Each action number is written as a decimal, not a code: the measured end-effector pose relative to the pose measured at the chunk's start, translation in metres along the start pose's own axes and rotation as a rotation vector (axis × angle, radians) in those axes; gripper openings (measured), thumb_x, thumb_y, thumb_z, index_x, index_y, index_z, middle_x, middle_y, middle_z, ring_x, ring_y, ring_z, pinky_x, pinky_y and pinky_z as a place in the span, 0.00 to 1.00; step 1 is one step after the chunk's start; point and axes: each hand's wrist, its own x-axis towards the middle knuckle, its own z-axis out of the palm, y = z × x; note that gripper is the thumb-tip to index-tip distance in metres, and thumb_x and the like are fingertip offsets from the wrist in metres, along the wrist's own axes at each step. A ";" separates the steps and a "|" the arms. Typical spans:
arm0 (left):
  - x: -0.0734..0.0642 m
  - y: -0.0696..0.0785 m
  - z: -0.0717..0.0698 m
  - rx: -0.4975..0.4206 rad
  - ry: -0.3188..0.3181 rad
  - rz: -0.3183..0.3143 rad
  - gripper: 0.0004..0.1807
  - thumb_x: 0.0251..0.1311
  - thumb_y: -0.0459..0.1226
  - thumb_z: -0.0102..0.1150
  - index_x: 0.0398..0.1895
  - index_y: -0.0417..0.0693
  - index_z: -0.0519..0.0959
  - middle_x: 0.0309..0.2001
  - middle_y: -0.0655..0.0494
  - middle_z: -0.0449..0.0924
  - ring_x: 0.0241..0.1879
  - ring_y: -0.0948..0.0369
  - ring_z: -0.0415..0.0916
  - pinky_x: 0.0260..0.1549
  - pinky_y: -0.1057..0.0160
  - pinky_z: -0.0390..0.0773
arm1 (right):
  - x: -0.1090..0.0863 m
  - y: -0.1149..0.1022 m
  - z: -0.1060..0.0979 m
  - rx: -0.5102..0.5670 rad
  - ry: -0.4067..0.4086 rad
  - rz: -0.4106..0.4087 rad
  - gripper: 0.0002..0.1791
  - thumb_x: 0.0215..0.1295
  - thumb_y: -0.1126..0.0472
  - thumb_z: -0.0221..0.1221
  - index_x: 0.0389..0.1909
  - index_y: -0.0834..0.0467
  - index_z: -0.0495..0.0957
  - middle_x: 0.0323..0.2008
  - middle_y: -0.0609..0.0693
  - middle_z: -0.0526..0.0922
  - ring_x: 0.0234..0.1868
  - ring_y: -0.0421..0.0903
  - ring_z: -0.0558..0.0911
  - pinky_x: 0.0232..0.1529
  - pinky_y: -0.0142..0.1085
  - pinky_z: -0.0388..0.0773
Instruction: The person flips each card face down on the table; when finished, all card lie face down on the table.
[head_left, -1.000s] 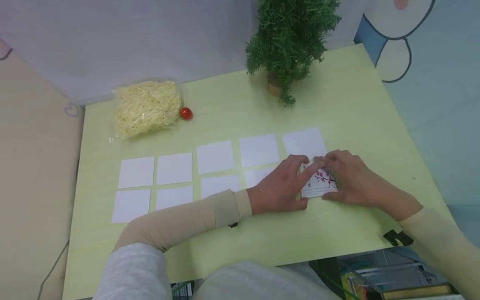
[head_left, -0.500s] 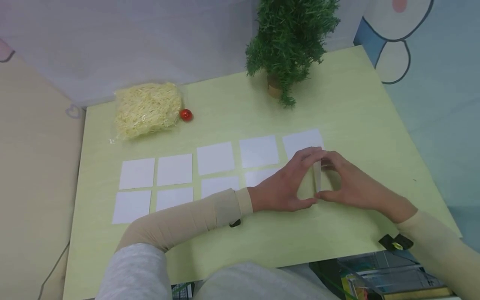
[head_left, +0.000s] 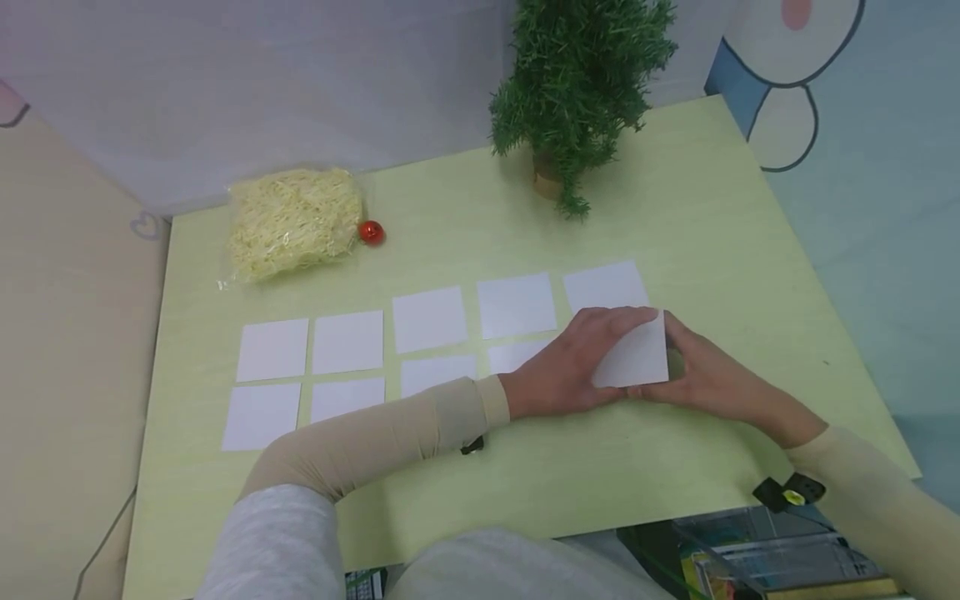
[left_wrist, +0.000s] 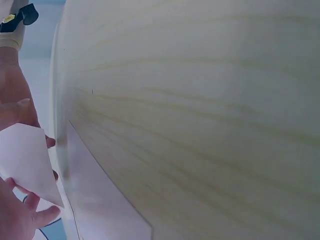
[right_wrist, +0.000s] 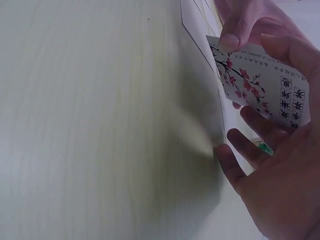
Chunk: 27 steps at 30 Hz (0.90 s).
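Both hands hold one card (head_left: 636,358) between them, just over the table, its blank white side toward the head camera. My left hand (head_left: 566,362) grips it from the left, fingers at the far edge and thumb near the close edge. On the other side my right hand (head_left: 723,379) has its thumb at the near edge and its fingers partly hidden behind the card. In the right wrist view the printed side of this card (right_wrist: 245,82) shows pink blossoms and characters. Just beyond the hands lies a blank white card (head_left: 606,286).
More blank cards, such as the card (head_left: 273,350) at far left, lie in two rows on the table (head_left: 600,475); my left arm covers part of the front row. Behind stand a bag of dried noodles (head_left: 292,223), a small tomato (head_left: 371,232) and a green artificial tree (head_left: 581,92).
The card was printed side up, then stood on edge between both hands; now its blank side is up. My left hand has taken hold at its left part.
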 end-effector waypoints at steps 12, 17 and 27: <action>0.003 0.000 -0.007 0.096 -0.162 -0.223 0.65 0.62 0.55 0.81 0.91 0.50 0.47 0.79 0.56 0.69 0.73 0.54 0.67 0.73 0.56 0.70 | -0.001 0.014 -0.004 -0.106 0.170 -0.238 0.53 0.57 0.63 0.83 0.82 0.49 0.66 0.78 0.53 0.70 0.73 0.39 0.69 0.65 0.19 0.64; 0.002 0.000 -0.005 0.162 -0.190 -0.204 0.66 0.61 0.58 0.81 0.90 0.48 0.48 0.77 0.54 0.71 0.76 0.55 0.68 0.80 0.59 0.62 | 0.001 0.022 -0.004 -0.258 0.152 -0.312 0.37 0.51 0.63 0.85 0.65 0.48 0.86 0.74 0.55 0.72 0.74 0.53 0.68 0.69 0.39 0.66; -0.007 0.003 -0.004 0.272 -0.320 -0.196 0.51 0.73 0.49 0.73 0.88 0.44 0.54 0.69 0.56 0.79 0.74 0.54 0.70 0.78 0.60 0.66 | 0.002 0.031 -0.004 -0.549 0.133 -0.355 0.34 0.47 0.61 0.86 0.59 0.51 0.91 0.71 0.60 0.76 0.71 0.66 0.71 0.56 0.70 0.71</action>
